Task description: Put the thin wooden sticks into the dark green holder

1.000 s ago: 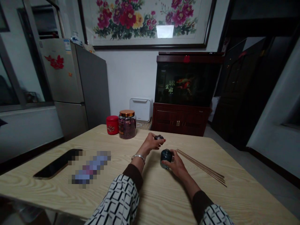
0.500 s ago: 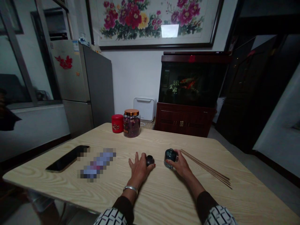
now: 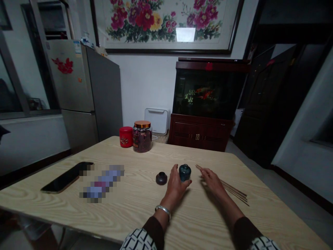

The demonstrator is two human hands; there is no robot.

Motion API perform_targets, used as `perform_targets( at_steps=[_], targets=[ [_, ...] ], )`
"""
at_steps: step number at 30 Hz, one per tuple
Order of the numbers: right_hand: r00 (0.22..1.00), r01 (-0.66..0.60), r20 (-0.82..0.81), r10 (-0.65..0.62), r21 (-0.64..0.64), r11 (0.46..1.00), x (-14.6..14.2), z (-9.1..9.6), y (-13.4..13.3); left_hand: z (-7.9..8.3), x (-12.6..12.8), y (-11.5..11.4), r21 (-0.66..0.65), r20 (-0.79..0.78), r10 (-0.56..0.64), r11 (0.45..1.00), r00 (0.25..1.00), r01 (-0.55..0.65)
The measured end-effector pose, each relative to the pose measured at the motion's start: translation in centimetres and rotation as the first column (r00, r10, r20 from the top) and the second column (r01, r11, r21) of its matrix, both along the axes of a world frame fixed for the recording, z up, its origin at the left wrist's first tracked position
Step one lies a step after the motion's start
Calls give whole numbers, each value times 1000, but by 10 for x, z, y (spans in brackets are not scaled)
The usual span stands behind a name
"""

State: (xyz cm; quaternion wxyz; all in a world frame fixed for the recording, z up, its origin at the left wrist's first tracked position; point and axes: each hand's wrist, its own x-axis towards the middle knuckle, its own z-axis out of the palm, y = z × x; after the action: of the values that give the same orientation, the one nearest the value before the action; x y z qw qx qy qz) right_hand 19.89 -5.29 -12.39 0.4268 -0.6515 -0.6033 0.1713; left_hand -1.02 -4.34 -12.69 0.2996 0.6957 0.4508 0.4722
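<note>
A small dark teal glass jar [image 3: 185, 172] stands upright on the table. My left hand [image 3: 176, 185] has its fingers and thumb closed around the jar's near sides. Left of that hand sits a small dark brown round piece with a raised rim [image 3: 161, 178], untouched. My right hand [image 3: 212, 180] is over the far part of several thin brown sticks [image 3: 235, 192], its fingers stretched toward their tips. Whether those fingers touch the sticks I cannot tell.
On the wooden table [image 3: 125, 215] lie a black phone [image 3: 67, 177] and a blurred-out flat item [image 3: 104, 183] at the left. A red canister [image 3: 126, 137] and a copper-lidded jar [image 3: 142, 137] stand near the far edge. Behind are a fridge [image 3: 104, 90] and a fish tank [image 3: 205, 90].
My left hand has left the dark brown piece and moved right to the teal jar. My right hand has let go of the jar and shifted right, over the sticks. The view has turned slightly.
</note>
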Motion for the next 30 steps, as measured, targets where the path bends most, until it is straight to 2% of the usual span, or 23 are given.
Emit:
perform_targets(
  at_steps=[1, 3, 5, 7, 9, 13, 20, 30],
  targets=[
    [990, 70, 120, -67, -21, 997, 18, 5, -2, -3, 6, 2, -37, 32, -1, 999, 999, 2],
    [918, 193, 367, -148, -88, 977, 51, 12, -7, -10, 13, 6, -75, 66, -11, 997, 998, 16],
    [810, 279, 570, -135, -172, 945, 75, 16, -11, -16, 15, 9, -69, 81, -16, 997, 997, 22],
    [734, 325, 674, -84, -240, 915, 87, 14, -13, -21, 15, 12, -41, 84, -18, 999, 996, 22],
    [713, 344, 699, -60, -275, 898, 92, 11, -12, -24, 14, 14, -21, 69, -17, 1000, 997, 19],
    [738, 361, 671, -70, -305, 881, 96, 6, -5, -27, 14, 17, 14, 22, -15, 1000, 1000, 15],
    [772, 355, 633, -49, -366, 860, 105, 11, 10, -29, 13, 20, 63, 18, -17, 998, 1000, 15],
    [762, 242, 647, 41, -343, 908, 93, 13, 10, -28, 10, 21, 54, 37, -20, 998, 999, 18]
  ],
)
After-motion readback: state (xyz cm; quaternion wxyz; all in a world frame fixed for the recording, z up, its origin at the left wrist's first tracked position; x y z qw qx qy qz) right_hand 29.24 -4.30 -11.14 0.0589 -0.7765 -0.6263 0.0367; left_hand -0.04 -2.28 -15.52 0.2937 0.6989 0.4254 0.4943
